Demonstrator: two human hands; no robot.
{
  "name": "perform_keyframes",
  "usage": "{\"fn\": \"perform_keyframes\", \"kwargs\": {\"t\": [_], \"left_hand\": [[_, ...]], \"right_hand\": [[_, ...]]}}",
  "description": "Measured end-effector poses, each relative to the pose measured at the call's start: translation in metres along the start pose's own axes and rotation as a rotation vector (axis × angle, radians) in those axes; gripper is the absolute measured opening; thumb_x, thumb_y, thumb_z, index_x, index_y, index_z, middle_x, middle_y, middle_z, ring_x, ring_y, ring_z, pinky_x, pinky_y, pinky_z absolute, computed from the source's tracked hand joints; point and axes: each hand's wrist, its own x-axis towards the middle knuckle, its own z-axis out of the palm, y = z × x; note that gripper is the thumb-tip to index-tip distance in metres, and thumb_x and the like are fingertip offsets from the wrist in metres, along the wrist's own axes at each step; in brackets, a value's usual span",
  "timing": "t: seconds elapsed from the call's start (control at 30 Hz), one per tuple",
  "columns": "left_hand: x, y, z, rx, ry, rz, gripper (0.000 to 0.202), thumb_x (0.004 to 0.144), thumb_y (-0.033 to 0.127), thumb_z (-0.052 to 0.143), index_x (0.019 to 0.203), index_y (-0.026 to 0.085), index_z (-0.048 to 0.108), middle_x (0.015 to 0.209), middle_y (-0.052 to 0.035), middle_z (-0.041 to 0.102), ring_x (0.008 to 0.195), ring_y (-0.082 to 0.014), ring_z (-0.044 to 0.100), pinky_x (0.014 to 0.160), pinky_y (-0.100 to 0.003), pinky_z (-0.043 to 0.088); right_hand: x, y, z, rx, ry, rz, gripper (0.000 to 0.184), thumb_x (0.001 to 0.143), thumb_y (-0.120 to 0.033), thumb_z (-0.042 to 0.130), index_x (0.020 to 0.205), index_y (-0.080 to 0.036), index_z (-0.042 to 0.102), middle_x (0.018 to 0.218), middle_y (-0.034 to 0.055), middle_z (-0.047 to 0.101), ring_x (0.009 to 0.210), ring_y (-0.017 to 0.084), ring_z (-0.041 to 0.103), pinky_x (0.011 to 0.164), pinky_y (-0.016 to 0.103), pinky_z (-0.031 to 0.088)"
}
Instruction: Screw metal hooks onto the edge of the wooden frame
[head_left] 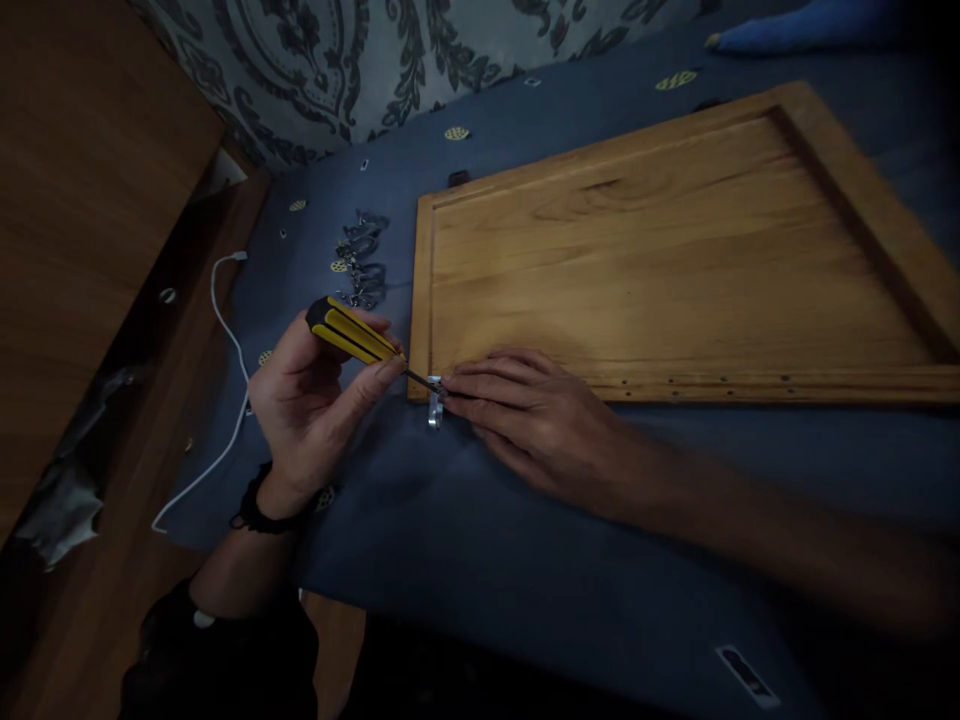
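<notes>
My left hand (315,405) is closed round a yellow and black screwdriver (352,335), whose tip points right at a small metal hinge (435,400). The hinge sits at the near left corner of a wooden cabinet door (645,260) lying flat on a blue cloth (465,540). My right hand (525,410) lies beside the door's near edge, its fingertips pinched on the hinge where the tip meets it.
More metal hinges (361,258) lie in a pile on the cloth left of the door. A white cable (229,340) trails along the cloth's left edge. A wooden panel (82,200) stands at the left. A row of small holes runs along the door's near edge.
</notes>
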Motion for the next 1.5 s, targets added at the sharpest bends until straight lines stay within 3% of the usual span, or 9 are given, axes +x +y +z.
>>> {"fn": "perform_keyframes", "kwargs": {"t": [0.13,0.33,0.53,0.8,1.03,1.17,1.3,1.5], "left_hand": [[0.0,0.001,0.002,0.024,0.002,-0.025,0.027,0.078,0.022,0.088,0.102,0.023,0.079,0.092,-0.0015,0.075,0.083,-0.0152,0.073,0.079,-0.027,0.062],[0.003,0.003,0.001,0.06,-0.022,0.059,0.02,0.076,0.021,0.089,0.093,0.022,0.078,0.087,-0.0002,0.073,0.078,-0.0143,0.07,0.074,-0.028,0.061],[0.001,0.009,0.001,0.064,-0.075,-0.014,0.023,0.081,0.021,0.085,0.103,0.024,0.079,0.095,-0.002,0.076,0.086,-0.0171,0.074,0.082,-0.032,0.063],[0.0,0.016,0.004,0.105,-0.106,-0.02,0.026,0.085,0.018,0.081,0.11,0.024,0.078,0.098,-0.0028,0.077,0.087,-0.0166,0.074,0.084,-0.03,0.062],[0.0,0.027,0.026,-0.229,-0.136,-0.207,0.02,0.096,0.019,0.068,0.115,0.025,0.07,0.099,-0.0031,0.071,0.092,-0.0158,0.071,0.09,-0.033,0.06],[0.006,0.032,0.041,-0.476,-0.081,-0.325,0.015,0.089,0.026,0.078,0.101,0.022,0.07,0.075,0.0022,0.056,0.072,-0.0111,0.06,0.076,-0.026,0.058],[0.015,0.033,0.048,-0.48,-0.032,-0.398,0.024,0.088,0.04,0.078,0.085,0.02,0.066,0.063,0.0054,0.038,0.054,-0.0083,0.04,0.06,-0.024,0.052],[0.021,0.041,0.05,-0.376,0.053,-0.299,0.03,0.092,0.043,0.073,0.074,0.022,0.061,0.063,0.0042,0.031,0.052,-0.0092,0.031,0.051,-0.024,0.045]], "right_hand": [[0.0,-0.001,0.001,-0.01,0.016,-0.008,0.03,0.103,-0.012,0.048,0.117,-0.009,0.075,0.125,0.0134,0.076,0.116,0.028,0.071,0.101,0.049,0.057],[0.0,-0.001,0.001,0.009,-0.004,0.007,0.032,0.103,-0.014,0.048,0.12,-0.014,0.075,0.126,0.0124,0.076,0.118,0.027,0.07,0.102,0.049,0.056],[0.0,0.0,0.0,0.024,-0.045,0.027,0.034,0.102,-0.014,0.047,0.123,-0.018,0.074,0.127,0.0106,0.075,0.121,0.026,0.067,0.103,0.05,0.055],[0.0,0.0,-0.001,0.012,-0.042,0.006,0.034,0.103,-0.013,0.046,0.122,-0.014,0.073,0.128,0.0116,0.075,0.121,0.026,0.067,0.104,0.048,0.053],[-0.001,0.001,0.001,0.003,-0.027,-0.008,0.034,0.102,-0.013,0.045,0.122,-0.013,0.072,0.128,0.0127,0.075,0.12,0.027,0.067,0.101,0.048,0.053],[0.0,0.001,0.001,-0.031,-0.019,-0.025,0.034,0.103,-0.014,0.044,0.12,-0.011,0.073,0.124,0.0131,0.076,0.115,0.028,0.068,0.097,0.047,0.055],[0.001,0.0,0.001,-0.022,-0.033,-0.005,0.034,0.103,-0.014,0.044,0.122,-0.012,0.073,0.123,0.0125,0.077,0.115,0.028,0.068,0.098,0.048,0.055],[0.001,-0.001,-0.001,0.008,-0.054,0.026,0.035,0.102,-0.014,0.046,0.124,-0.017,0.073,0.125,0.0112,0.076,0.119,0.026,0.067,0.102,0.048,0.053]]}}
